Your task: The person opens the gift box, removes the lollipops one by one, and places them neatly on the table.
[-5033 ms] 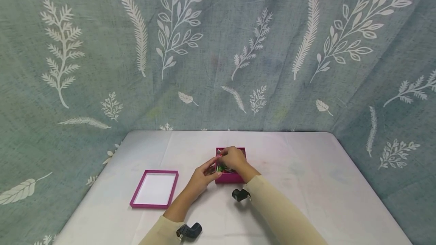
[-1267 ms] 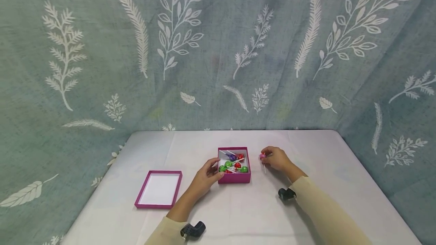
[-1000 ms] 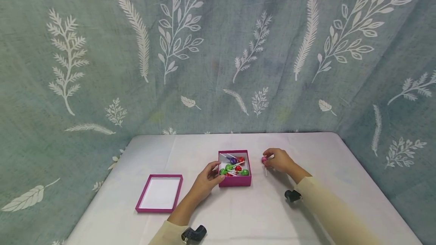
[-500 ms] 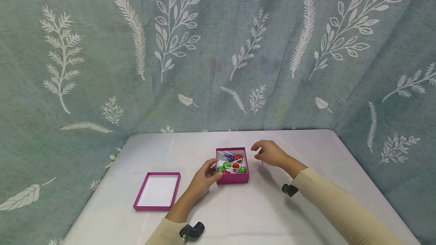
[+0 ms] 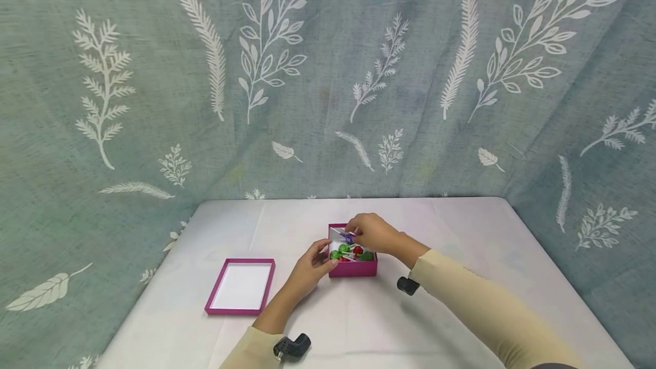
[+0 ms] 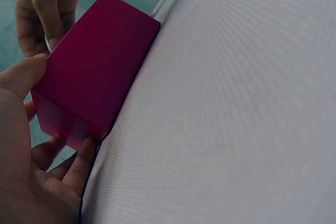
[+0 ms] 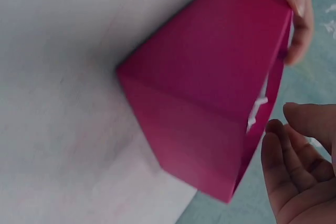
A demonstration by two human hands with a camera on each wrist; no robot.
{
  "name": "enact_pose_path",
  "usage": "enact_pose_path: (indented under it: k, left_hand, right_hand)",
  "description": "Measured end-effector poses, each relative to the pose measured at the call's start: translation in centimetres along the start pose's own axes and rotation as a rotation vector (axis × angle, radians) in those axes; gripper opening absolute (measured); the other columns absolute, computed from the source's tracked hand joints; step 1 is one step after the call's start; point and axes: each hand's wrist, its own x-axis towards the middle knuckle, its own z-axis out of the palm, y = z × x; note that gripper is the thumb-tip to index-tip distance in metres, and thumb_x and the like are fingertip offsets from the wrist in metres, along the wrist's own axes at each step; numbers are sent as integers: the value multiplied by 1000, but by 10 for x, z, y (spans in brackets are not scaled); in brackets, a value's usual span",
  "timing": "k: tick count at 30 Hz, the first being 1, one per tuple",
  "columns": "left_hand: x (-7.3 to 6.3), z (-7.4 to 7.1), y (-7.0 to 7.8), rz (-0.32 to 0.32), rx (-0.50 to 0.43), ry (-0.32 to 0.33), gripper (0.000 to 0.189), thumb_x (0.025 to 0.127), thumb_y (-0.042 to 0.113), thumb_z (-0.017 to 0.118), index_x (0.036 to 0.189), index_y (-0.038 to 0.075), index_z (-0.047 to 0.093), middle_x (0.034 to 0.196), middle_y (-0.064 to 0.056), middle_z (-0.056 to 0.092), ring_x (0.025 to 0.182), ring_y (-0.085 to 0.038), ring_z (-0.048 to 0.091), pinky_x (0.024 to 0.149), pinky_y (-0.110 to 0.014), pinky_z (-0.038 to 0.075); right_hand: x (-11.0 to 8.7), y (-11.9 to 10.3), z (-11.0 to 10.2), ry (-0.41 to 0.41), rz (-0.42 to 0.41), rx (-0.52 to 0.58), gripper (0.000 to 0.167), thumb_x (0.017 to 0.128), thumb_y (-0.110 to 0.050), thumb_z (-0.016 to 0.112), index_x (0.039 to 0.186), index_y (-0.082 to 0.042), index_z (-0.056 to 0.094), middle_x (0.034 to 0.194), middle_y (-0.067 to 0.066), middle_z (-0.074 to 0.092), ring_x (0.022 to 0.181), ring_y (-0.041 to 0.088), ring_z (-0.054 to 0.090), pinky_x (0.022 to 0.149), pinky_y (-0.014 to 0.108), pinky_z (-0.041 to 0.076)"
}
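Note:
A magenta box [image 5: 352,269] stands on the table, holding several lollipops: green ones [image 5: 343,249], red ones [image 5: 357,250] and a purple one [image 5: 349,238]. My left hand [image 5: 306,271] grips the box's left side, thumb at the front corner and fingers along the side wall, as the left wrist view [image 6: 18,145] shows. Over the box's right rear part, my right hand [image 5: 376,233] reaches down near the purple lollipop. In the right wrist view, that hand [image 7: 304,166] has thumb and fingers apart beside the box opening, nothing visible between them.
The magenta box lid [image 5: 241,286], white inside, lies upturned at the left of the white table [image 5: 328,329]. Past the box in the left wrist view is a white stick [image 6: 158,6] with a pinkish end. A patterned curtain [image 5: 328,101] surrounds the table's back and sides.
My right hand took a pink lollipop out, set it on the table right of the box, let go, and moved left back over the box. My left hand stayed at the box.

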Motion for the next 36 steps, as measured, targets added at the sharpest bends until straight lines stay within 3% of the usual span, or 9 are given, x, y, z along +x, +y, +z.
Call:
enact_pose_path:
  k: [5,11,19,25,36]
  left_hand:
    - [0,0,1,-3,14,1,62,88,37,73,142,20,47,149,-20,39,131,-36,45,104,-46,42]
    - [-1,0,3,2,11,-4,59,88,36,73,140,24,48,149,-17,40,130,-33,46,104,-43,43]
    - [0,1,4,11,10,-2,59,88,34,73,140,22,48,147,-20,41,129,-34,47,103,-45,43]
    - [-2,0,7,3,29,3,58,88,35,73,140,24,49,146,-17,44,128,-32,48,103,-43,43]
    - [-1,0,5,6,26,-6,59,91,23,70,143,10,45,147,-26,39,130,-41,44,103,-50,41]
  right_hand:
    - [9,-6,14,13,-48,-60,25,88,1,67,112,-3,71,108,5,69,93,17,65,81,32,55]
    - [16,-8,27,-26,-22,-96,29,88,4,63,113,-7,72,101,6,71,80,14,61,73,30,53]
    - [24,-2,39,-85,-5,-245,25,93,-6,63,114,-14,73,113,-3,69,110,17,61,96,37,50]
    - [25,-6,41,-104,-36,-341,25,92,-6,63,114,-16,73,115,-3,68,113,17,60,99,36,48]
    - [26,-2,43,-115,-60,-394,26,91,-6,66,114,-15,72,111,-2,69,106,17,63,95,34,50]
